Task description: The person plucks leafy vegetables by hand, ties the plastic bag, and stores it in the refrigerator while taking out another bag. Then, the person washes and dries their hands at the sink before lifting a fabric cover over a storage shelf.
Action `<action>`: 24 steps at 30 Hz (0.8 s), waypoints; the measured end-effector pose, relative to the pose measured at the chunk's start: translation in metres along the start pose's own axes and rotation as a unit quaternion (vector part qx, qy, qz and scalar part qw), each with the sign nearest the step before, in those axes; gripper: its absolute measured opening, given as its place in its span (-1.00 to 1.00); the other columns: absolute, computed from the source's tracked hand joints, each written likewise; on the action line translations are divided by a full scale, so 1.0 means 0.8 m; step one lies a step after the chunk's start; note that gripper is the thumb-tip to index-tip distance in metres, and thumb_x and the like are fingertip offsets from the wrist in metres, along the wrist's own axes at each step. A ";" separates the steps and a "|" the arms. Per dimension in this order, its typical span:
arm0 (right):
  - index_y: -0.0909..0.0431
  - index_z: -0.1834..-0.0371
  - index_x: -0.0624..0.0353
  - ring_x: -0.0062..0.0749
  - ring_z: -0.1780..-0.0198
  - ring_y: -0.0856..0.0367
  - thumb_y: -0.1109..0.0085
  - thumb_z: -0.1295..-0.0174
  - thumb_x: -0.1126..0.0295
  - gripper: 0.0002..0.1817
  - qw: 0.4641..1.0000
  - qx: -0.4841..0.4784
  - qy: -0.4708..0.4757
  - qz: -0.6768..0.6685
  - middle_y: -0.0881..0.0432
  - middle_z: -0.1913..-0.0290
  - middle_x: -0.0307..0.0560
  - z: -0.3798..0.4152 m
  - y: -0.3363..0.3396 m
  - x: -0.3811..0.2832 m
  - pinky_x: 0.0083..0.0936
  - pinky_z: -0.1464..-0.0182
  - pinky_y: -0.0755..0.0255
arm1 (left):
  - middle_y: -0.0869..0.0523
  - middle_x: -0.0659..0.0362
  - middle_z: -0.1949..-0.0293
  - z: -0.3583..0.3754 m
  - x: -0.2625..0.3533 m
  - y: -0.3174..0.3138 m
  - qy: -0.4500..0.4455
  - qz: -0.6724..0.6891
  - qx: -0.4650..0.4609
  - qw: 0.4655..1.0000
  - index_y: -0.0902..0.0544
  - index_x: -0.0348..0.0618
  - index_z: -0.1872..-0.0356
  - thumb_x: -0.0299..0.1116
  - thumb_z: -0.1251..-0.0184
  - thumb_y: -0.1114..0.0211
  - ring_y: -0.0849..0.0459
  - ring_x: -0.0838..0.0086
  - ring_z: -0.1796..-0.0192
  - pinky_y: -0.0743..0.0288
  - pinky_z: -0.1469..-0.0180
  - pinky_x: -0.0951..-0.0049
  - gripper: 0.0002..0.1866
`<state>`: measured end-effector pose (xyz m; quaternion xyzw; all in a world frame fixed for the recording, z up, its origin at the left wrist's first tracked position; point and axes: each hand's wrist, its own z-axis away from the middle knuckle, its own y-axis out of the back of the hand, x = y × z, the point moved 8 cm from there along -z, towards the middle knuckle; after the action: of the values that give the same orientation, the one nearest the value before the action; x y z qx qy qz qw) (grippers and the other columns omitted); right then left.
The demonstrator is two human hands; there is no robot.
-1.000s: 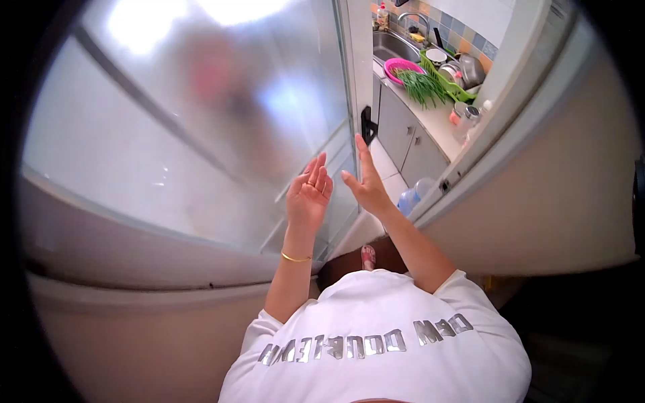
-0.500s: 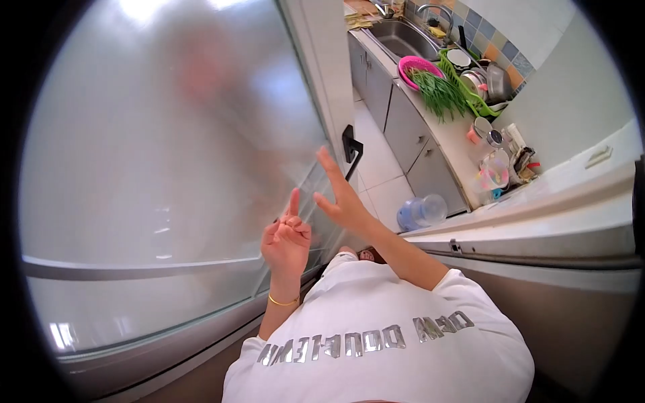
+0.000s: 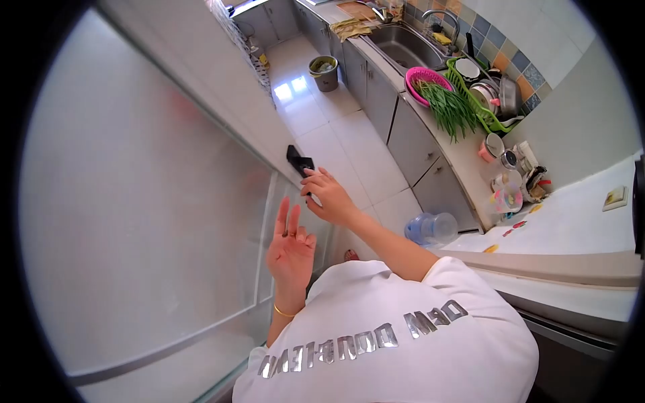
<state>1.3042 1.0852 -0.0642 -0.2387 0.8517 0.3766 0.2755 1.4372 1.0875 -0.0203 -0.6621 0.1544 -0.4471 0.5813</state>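
A frosted glass door (image 3: 148, 221) with a pale frame fills the left side of the view. My right hand (image 3: 327, 195) is at the black door handle (image 3: 299, 161), its fingers curled round the handle's lower part. Lower and to the left, my left hand (image 3: 291, 252) is raised before the glass, palm towards me. Two of its fingers point up and the others are bent; nothing is held in it. A yellow bangle (image 3: 285, 313) is on the left wrist.
Beyond the doorway, a counter holds a sink (image 3: 406, 46), a pink basket (image 3: 411, 88) with green stalks (image 3: 449, 107), and a green dish rack (image 3: 480, 107). On the tiled floor are a bucket (image 3: 327, 79) and a blue water bottle (image 3: 423, 230).
The door has swung further open, showing more of the kitchen floor and the bucket. My right hand has moved onto the handle. More fingers of my left hand are raised.
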 end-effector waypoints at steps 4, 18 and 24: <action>-0.56 0.21 0.10 -0.16 -0.38 -0.36 -0.18 -0.15 0.47 -0.86 0.998 -0.047 0.037 0.017 -0.57 -0.05 -0.12 -0.041 -0.035 0.012 -0.10 -0.52 -0.06 | -0.52 0.13 -0.31 -0.028 0.019 0.009 0.000 -0.002 -0.024 1.000 -0.08 -0.15 -0.51 -0.48 -0.26 -0.01 -0.48 0.59 0.28 -0.36 0.16 0.55 -0.27; -0.62 0.08 0.11 -0.30 -0.43 -0.24 -0.17 -0.11 0.30 -0.70 0.912 -0.285 0.111 -0.273 -0.55 -0.11 -0.22 -0.155 -0.215 0.086 -0.23 -0.52 0.08 | -0.55 0.09 -0.25 -0.208 0.071 -0.003 -0.075 -0.076 -0.069 0.992 -0.05 -0.20 -0.52 -0.41 -0.30 -0.04 -0.50 0.60 0.29 -0.37 0.19 0.54 -0.26; -0.61 0.06 0.10 -0.31 -0.37 -0.29 -0.18 -0.11 0.32 -0.69 0.818 -0.390 -0.031 -0.422 -0.55 -0.09 -0.18 -0.150 -0.273 0.142 -0.27 -0.43 -0.02 | -0.56 0.03 -0.17 -0.355 0.047 -0.052 -0.109 -0.121 -0.108 0.981 -0.13 -0.25 -0.48 -0.42 -0.27 -0.05 -0.52 0.56 0.36 -0.36 0.23 0.53 -0.30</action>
<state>1.3201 0.8383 -0.1816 -0.6504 0.4405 0.5309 0.3179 1.2256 0.8920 0.0120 -0.7796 0.0566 -0.4198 0.4612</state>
